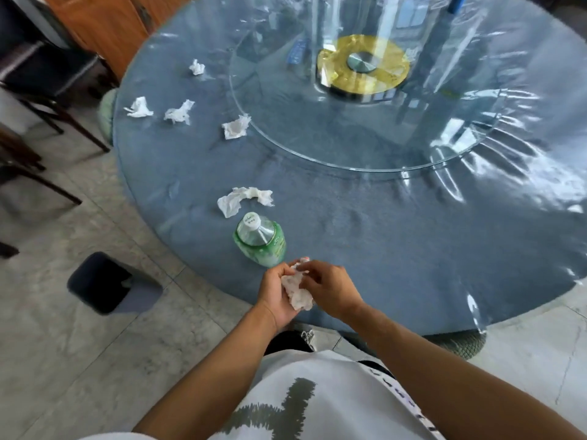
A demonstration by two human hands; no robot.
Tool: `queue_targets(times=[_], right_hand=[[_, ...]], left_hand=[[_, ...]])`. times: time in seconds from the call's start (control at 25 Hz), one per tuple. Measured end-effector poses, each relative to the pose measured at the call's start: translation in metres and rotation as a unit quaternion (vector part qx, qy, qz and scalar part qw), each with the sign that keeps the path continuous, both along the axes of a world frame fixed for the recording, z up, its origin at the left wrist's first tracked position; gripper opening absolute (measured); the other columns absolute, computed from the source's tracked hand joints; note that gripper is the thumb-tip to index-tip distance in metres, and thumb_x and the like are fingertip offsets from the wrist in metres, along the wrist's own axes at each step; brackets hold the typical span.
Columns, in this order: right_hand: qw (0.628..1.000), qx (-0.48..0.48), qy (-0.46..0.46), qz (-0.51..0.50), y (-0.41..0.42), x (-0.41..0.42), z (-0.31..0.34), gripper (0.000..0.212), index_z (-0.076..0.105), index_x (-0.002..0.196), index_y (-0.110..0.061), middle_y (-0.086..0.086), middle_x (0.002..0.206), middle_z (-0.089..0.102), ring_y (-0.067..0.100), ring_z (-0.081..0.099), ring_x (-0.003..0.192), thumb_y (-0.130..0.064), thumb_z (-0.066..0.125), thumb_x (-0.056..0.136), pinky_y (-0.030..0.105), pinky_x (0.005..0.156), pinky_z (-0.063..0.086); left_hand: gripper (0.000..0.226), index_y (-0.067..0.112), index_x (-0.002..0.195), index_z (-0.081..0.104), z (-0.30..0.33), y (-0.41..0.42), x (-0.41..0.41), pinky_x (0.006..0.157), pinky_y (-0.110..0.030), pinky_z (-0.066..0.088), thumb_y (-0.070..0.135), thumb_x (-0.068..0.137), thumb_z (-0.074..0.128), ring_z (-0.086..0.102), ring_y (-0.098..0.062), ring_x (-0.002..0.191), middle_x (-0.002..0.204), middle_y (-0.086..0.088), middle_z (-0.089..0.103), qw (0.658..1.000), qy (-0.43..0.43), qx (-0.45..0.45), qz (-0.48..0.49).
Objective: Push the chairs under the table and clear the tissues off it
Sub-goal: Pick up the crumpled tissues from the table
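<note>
Between both hands (276,293), upright-running tissue wad (298,295)

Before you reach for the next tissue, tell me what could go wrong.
The bottle stands right between both hands and the nearest loose tissue; a reach over it could tip it. The left hand and right hand are already full with a crumpled tissue wad, so adding more may drop some short of the bin.

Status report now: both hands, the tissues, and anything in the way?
Left hand and right hand grip one crumpled tissue. Five tissues left on table; nearest. Green bottle stands beside it.
</note>
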State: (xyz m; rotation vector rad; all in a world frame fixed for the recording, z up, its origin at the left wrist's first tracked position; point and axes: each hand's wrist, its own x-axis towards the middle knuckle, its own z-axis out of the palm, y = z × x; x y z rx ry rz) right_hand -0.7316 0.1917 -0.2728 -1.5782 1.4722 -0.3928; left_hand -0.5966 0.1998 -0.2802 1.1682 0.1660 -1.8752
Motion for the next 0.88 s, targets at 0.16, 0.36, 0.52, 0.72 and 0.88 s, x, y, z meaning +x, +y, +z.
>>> queue_targets(times=[0.16, 0.36, 0.52, 0.72, 0.88], right_hand=[[0.995, 0.05, -0.089, 0.002, 0.029, 0.026, 0.004, 0.018, 0.061, 0.097, -0.028, -0.004, 0.081, 0.078, 0.016, 0.073, 0.077, -0.019, 0.06, 0.082, 0.038, 0.079, 0.06], [0.997, 0.025, -0.077, 0.006, 0.044, 0.077, -0.001, 0.028, 0.068, 0.102, -0.019, -0.009, 0.09, 0.074, 0.015, 0.07, 0.092, -0.001, 0.055, 0.085, 0.034, 0.088, 0.054], [0.999, 0.008, -0.005, 0.045, 0.027, 0.14, -0.007, 0.033, 0.068, 0.118, -0.014, 0.004, 0.12, 0.063, 0.018, 0.062, 0.097, -0.004, 0.056, 0.089, 0.033, 0.097, 0.05], [0.998, 0.003, 0.065, 0.005, -0.012, 0.24, -0.009, 0.034, 0.064, 0.123, -0.013, 0.01, 0.13, 0.053, 0.03, 0.063, 0.107, -0.011, 0.063, 0.089, 0.036, 0.102, 0.047], [0.992, 0.006, 0.119, -0.046, -0.044, 0.296, -0.006, 0.039, 0.059, 0.13, -0.015, 0.011, 0.136, 0.045, 0.036, 0.06, 0.112, -0.018, 0.064, 0.091, 0.036, 0.103, 0.044]], left_hand=[[0.045, 0.008, 0.107, 0.065, -0.002, 0.05, 0.032, 0.069, -0.041, 0.06, 0.007, 0.071, 0.039, 0.069, -0.035, 0.081, 0.113, -0.021, 0.068, 0.997, -0.037, 0.018, 0.061], [0.029, 0.01, 0.089, 0.066, -0.001, 0.09, 0.095, 0.074, -0.041, 0.053, 0.012, 0.078, 0.039, 0.063, -0.035, 0.08, 0.09, -0.014, 0.065, 0.99, -0.065, 0.047, 0.117], [0.029, 0.009, 0.095, 0.067, -0.009, 0.091, 0.166, 0.081, -0.045, 0.055, 0.016, 0.08, 0.042, 0.062, -0.033, 0.086, 0.091, -0.014, 0.066, 0.988, -0.063, 0.062, 0.13], [0.033, 0.009, 0.099, 0.068, -0.026, 0.058, 0.274, 0.091, -0.055, 0.053, 0.02, 0.073, 0.053, 0.066, -0.035, 0.085, 0.092, -0.018, 0.067, 0.991, -0.077, 0.052, 0.092], [0.031, 0.01, 0.098, 0.07, -0.023, 0.019, 0.343, 0.09, -0.054, 0.054, 0.026, 0.076, 0.055, 0.065, -0.034, 0.086, 0.092, -0.015, 0.069, 0.996, -0.059, 0.03, 0.053]])
